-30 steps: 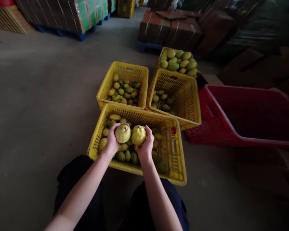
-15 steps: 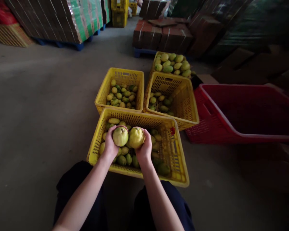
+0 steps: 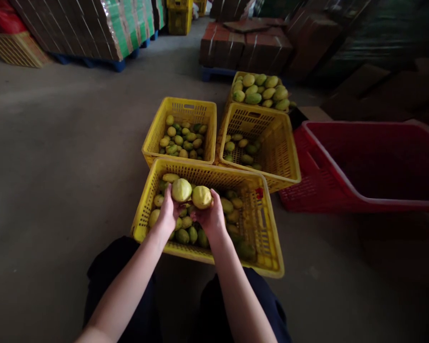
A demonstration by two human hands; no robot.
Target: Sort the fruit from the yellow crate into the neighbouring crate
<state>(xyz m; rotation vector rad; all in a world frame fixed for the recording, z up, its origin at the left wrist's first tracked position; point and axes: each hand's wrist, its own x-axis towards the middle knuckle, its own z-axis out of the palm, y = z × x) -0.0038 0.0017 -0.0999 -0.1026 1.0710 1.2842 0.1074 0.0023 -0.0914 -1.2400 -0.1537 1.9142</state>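
Over the near yellow crate (image 3: 271, 238), my two hands are held close together. My left hand (image 3: 168, 212) is closed around a pale yellow-green lemon (image 3: 181, 190). A yellower lemon (image 3: 202, 197) sits in my right hand (image 3: 213, 218), its fingers curled beneath the fruit. The two lemons are side by side with a narrow gap between them. Below, several green and yellow lemons (image 3: 182, 236) lie on the crate's left and middle part. My hands and forearms hide some of them.
Beyond stand a left yellow crate (image 3: 147, 138) and a right yellow crate (image 3: 284, 157), both partly filled with lemons. Behind them is a heaped crate of lemons (image 3: 260, 90). A large red bin (image 3: 300, 190) stands at the right. Pallets of cartons (image 3: 229, 47) are farther back.
Both lemons have turned in my hands and moved slightly up, away from me. My fingers now show lower under the fruit. The crates appear slightly shifted as the view moves.
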